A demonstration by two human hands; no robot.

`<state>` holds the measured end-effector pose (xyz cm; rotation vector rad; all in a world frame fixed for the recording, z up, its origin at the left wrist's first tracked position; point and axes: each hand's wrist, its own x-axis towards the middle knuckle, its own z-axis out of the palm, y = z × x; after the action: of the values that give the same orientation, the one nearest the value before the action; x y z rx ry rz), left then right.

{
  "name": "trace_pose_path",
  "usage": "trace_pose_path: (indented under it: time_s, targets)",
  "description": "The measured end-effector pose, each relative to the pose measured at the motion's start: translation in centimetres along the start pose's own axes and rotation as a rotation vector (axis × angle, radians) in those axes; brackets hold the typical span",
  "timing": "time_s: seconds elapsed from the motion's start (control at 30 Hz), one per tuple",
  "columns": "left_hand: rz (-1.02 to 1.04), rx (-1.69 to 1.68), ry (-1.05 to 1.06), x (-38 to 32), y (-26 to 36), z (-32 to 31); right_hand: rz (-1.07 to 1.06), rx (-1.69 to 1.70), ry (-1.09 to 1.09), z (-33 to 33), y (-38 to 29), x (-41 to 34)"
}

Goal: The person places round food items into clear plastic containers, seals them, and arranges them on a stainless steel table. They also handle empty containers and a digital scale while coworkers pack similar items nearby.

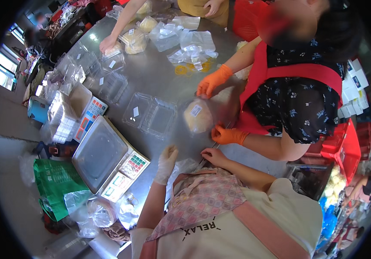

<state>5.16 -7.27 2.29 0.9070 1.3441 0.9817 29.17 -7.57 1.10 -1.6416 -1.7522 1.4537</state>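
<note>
My left hand (167,162), in a thin whitish glove, hovers over the near part of the metal table (159,85); its fingers are curled together and nothing shows in them. My bare right hand (215,157) is at the table's near edge, fingers bent; whether they grip anything cannot be made out. Before me lies an opened clear plastic clamshell box (159,116) with a white label on one half. To its right, a clear bag of pale yellow food (198,118), bearing a label, is between a co-worker's orange-gloved hands (216,81).
A digital scale (103,155) stands left of my left hand, with another scale (91,113) behind it. Stacked clear containers (64,118) and a green bag (59,184) flank them. Farther back are plastic bags (185,35), yellow rubber bands (183,69) and another person's hand (109,43).
</note>
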Motion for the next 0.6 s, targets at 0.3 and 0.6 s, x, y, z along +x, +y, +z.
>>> trace_pose_path:
  time_s: [0.3,0.6]
  targets:
    - [-0.184,-0.148,0.036,7.2,-0.5,5.5,-0.094,0.051,0.275,-1.9,-0.8,1.4]
    - [-0.283,-0.340,0.106,5.8,-0.4,0.8,-0.508,-0.146,0.591,-3.4,-8.5,9.7]
